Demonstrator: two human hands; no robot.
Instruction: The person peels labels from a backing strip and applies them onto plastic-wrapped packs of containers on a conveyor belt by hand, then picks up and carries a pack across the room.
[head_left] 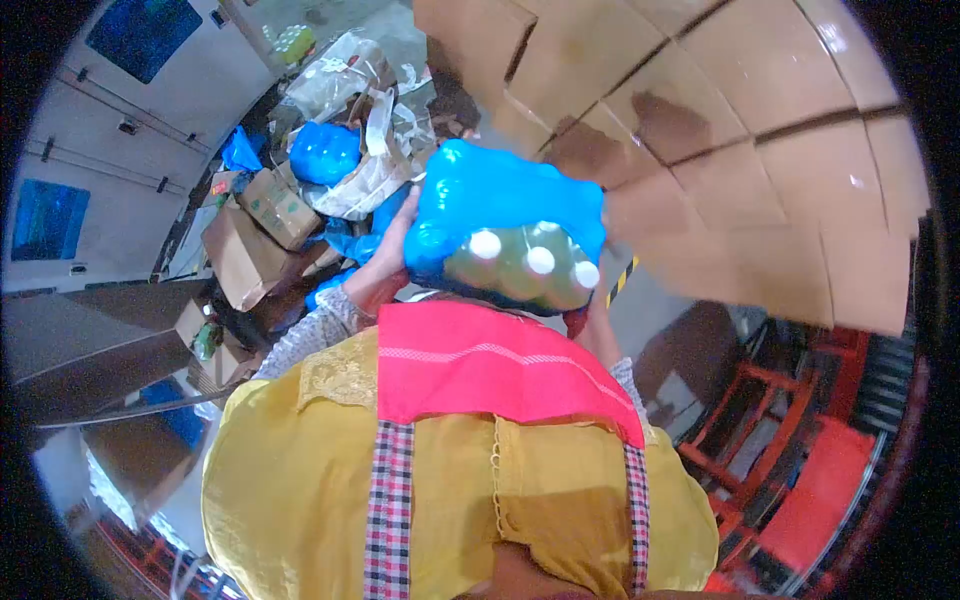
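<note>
Held in front of my chest is a pack of bottles (pixel 510 205) in blue plastic wrap, tilted so that several white caps show through a gap in the film. My left hand (pixel 385 262) presses against its left side, with the fingers partly behind the wrap. At the lower right corner of the pack is my right hand (pixel 597 318), mostly hidden by the pack and smeared, its palm side against the pack. Both hands carry the pack between them.
A tall stack of cardboard boxes (pixel 700 140) rises on the right. To the left lies a heap with an open carton (pixel 243 255), torn wrapping (pixel 375 180) and another blue-wrapped pack (pixel 325 153). A red metal frame (pixel 755 420) stands at the lower right.
</note>
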